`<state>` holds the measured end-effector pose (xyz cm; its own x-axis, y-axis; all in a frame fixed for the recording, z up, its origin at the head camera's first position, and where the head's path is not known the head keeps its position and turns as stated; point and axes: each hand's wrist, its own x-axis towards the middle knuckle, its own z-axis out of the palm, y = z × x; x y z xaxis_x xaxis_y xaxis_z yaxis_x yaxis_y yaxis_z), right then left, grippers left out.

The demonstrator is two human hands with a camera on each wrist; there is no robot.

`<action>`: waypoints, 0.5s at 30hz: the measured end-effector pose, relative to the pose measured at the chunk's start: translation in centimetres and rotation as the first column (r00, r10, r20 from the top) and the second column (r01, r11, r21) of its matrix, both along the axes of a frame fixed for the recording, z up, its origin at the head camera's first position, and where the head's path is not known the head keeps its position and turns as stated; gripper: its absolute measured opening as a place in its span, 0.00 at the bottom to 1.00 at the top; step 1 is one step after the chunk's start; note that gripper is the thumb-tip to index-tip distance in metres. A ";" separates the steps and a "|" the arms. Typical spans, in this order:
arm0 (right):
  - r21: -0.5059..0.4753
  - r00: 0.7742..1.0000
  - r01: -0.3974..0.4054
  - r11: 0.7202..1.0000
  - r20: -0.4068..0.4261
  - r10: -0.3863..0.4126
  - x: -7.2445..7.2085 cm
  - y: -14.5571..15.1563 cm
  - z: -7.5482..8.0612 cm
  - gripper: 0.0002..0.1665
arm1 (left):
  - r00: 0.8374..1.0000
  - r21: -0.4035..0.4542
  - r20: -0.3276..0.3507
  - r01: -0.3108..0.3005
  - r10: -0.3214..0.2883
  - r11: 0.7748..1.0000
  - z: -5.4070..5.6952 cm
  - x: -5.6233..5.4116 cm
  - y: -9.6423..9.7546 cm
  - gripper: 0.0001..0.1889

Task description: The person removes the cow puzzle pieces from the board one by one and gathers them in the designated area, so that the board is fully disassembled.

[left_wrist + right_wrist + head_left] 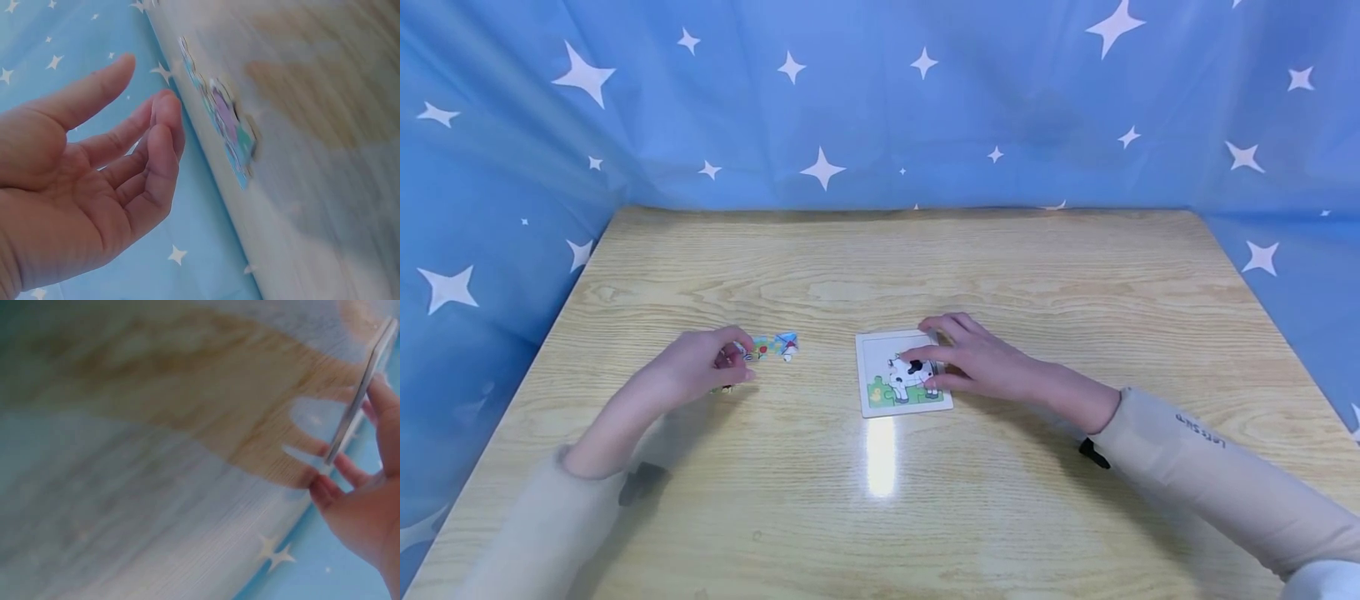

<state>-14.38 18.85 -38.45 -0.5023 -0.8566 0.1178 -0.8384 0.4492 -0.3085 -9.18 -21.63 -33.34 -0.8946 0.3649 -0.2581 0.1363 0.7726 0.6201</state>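
The left hand [703, 362], thumb apart from its loosely bent fingers, holds nothing; loose puzzle pieces [787, 342] lie on the table [805, 500] just beside and partly behind it, presumably for easy reach. The right hand [973, 358], fingers spread, touches the partly filled cow puzzle board [875, 348] beneath its fingers, apparently to steady it.

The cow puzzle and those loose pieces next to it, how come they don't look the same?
The cow puzzle is a square board with a pale border; the loose pieces lie outside it and are smaller.
The cow puzzle shows a black-and-white cow on green; the loose pieces show lots of blue, with some red.
The right hand touches the cow puzzle; the left hand is beside the loose pieces.
Both have colourful pictures.
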 end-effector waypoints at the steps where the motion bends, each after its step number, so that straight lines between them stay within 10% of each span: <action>1: 0.001 1.000 0.002 1.000 0.003 -0.002 0.1 0.0 -0.1 0.26 | 1.000 0.008 -0.002 0.004 -0.004 1.000 0.0 0.0 0.2 0.17; 15: 0.012 1.000 0.007 1.000 0.006 -0.007 0.0 0.0 0.0 0.27 | 0.997 0.083 -0.020 0.074 -0.072 0.994 -0.7 -0.3 4.3 0.13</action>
<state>-14.41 18.85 -38.46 -0.5090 -0.8544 0.1043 -0.8333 0.4588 -0.3085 -9.44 -17.37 -34.02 -0.8687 0.4489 -0.2094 0.2012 0.7061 0.6790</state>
